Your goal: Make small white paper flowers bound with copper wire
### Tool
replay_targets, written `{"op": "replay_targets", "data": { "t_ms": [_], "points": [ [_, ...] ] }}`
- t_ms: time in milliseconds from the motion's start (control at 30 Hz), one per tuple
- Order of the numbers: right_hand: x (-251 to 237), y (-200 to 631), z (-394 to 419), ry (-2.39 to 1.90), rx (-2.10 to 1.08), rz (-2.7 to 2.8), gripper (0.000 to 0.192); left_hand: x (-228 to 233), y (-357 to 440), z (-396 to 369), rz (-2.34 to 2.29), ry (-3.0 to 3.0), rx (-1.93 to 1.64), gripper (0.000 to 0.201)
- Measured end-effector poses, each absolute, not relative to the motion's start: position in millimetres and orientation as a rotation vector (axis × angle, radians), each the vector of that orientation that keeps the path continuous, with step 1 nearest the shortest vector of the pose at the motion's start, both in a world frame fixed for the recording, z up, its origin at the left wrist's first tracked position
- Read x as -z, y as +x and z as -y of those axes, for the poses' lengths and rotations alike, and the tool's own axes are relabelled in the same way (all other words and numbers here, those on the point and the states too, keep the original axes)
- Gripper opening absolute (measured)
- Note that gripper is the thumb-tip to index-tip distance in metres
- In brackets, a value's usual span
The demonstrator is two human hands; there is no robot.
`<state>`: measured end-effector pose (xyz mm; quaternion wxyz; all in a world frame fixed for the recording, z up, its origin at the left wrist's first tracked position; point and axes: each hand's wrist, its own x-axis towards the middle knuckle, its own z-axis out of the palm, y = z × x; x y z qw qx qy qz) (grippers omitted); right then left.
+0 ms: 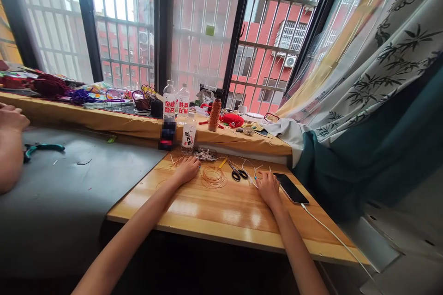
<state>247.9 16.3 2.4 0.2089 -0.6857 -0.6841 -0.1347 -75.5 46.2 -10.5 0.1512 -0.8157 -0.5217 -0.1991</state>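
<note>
My left hand (188, 169) rests palm down on the wooden desk (214, 214), fingers stretched and lying low, beside a loose coil of thin copper wire (213, 177). Nothing shows in its grasp. My right hand (268, 187) lies on the desk with fingers apart, close to a pale thin cord (246, 170) and the left edge of a dark-screened phone (292, 188). Whether its fingertips touch the cord is unclear. Between the hands lie black-handled scissors (238, 173) and a thin yellow stick (223, 162). Behind my left hand is a clear box of small parts (205, 154).
Several water bottles (188, 133) and a wire-wound spool (214, 115) stand near the window ledge (256, 140), which also bears a red plush toy (232, 120). A white charging cable (332, 230) crosses the desk's right. Another person's arm (12, 147) is at left, near teal pliers (44, 147).
</note>
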Motion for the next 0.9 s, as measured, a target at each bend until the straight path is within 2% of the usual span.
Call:
{"op": "replay_targets", "data": {
  "t_ms": [133, 300, 433, 633, 900],
  "points": [
    [-11, 217, -8, -1.580, 0.584, 2.161, 0.035, 7, -65, -42, 1.372, -2.414, 0.539, 0.023],
    [-12, 152, -13, -0.987, 0.649, 2.657, 0.031, 6, -55, -38, 1.298, -2.468, 0.572, 0.021],
    [-9, 133, -28, -1.114, 0.586, 2.488, 0.027, 4, -58, -36, 1.343, -2.457, 0.566, 0.021],
    [-2, 163, -35, -1.453, 0.281, 1.907, 0.025, 3, -68, -36, 1.415, -2.433, 0.473, 0.019],
    [-9, 190, -32, -1.525, 0.188, 1.776, 0.027, -1, -71, -35, 1.486, -2.318, 0.528, 0.018]
  ]
}}
